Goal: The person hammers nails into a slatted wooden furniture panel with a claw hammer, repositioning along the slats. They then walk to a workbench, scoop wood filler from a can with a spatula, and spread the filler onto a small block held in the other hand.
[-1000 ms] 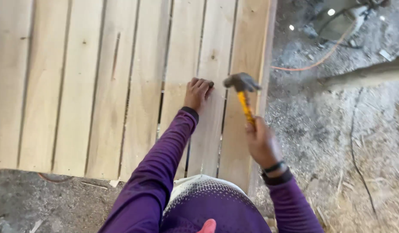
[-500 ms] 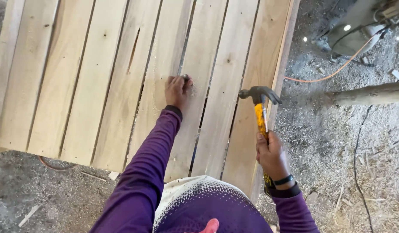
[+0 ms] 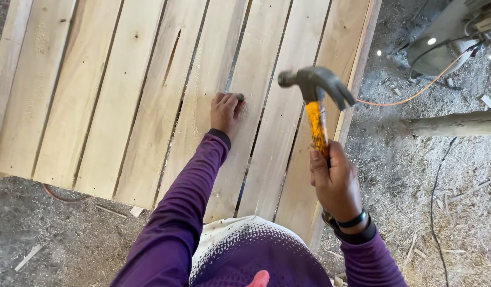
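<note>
A panel of pale wooden planks [image 3: 134, 101] lies flat on the ground below me. My left hand [image 3: 225, 111] rests on a middle plank, its fingers pinched on something small and dark that I cannot make out. My right hand [image 3: 335, 183] grips the yellow handle of a claw hammer [image 3: 315, 87]. The grey hammer head is raised above the planks, to the right of my left hand. Purple sleeves cover both arms.
Sawdust and wood scraps cover the ground [image 3: 426, 212] to the right and below the panel. An orange cord [image 3: 415, 95] runs to a grey machine [image 3: 447, 37] at the top right. A round pole [image 3: 458, 123] lies on the right, with a black cable [image 3: 434, 191] below it.
The hammer has risen higher and nearer to the camera. My left hand stays on the same plank while the view has shifted slightly.
</note>
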